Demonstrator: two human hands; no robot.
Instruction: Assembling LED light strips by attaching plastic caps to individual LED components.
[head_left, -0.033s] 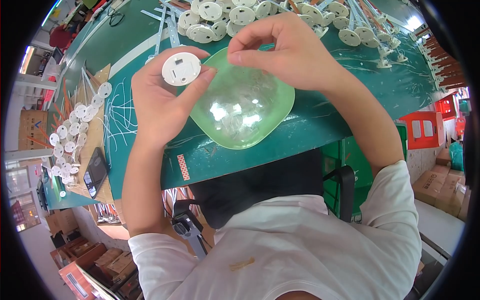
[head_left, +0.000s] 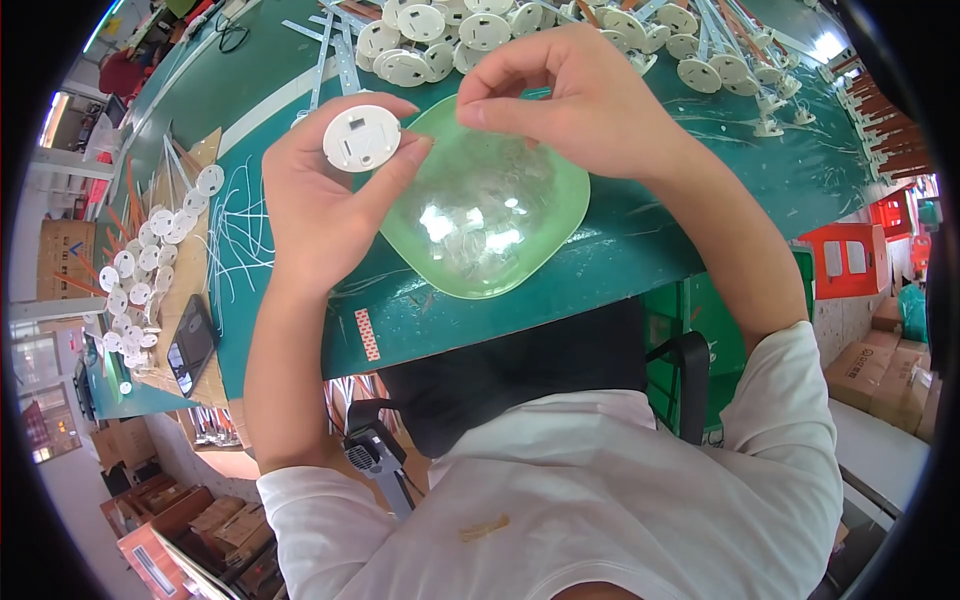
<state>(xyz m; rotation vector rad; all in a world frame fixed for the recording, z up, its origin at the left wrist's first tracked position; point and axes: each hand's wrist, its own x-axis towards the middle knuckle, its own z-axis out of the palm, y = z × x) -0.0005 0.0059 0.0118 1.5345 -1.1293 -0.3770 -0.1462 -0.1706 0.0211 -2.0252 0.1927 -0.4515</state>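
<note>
My left hand (head_left: 315,205) grips a white round plastic disc (head_left: 362,139) at its edges, the face with its small slots turned up. To its right, over the far part of a green bowl (head_left: 478,287), is my right hand (head_left: 575,105). Its thumb and forefinger are pinched together, and whatever may be between them is too small or hidden to make out. Inside the bowl lie many small clear pieces (head_left: 470,225), glossy with reflected light. The two hands are apart, with the bowl's far rim partly hidden behind my right hand.
Many similar white discs with strips (head_left: 484,31) are heaped at the back of the green table (head_left: 680,230). More discs (head_left: 160,222) lie on cardboard at the left, near a phone (head_left: 192,345) and thin white wires (head_left: 240,225). A perforated orange strip (head_left: 367,334) lies near the front edge.
</note>
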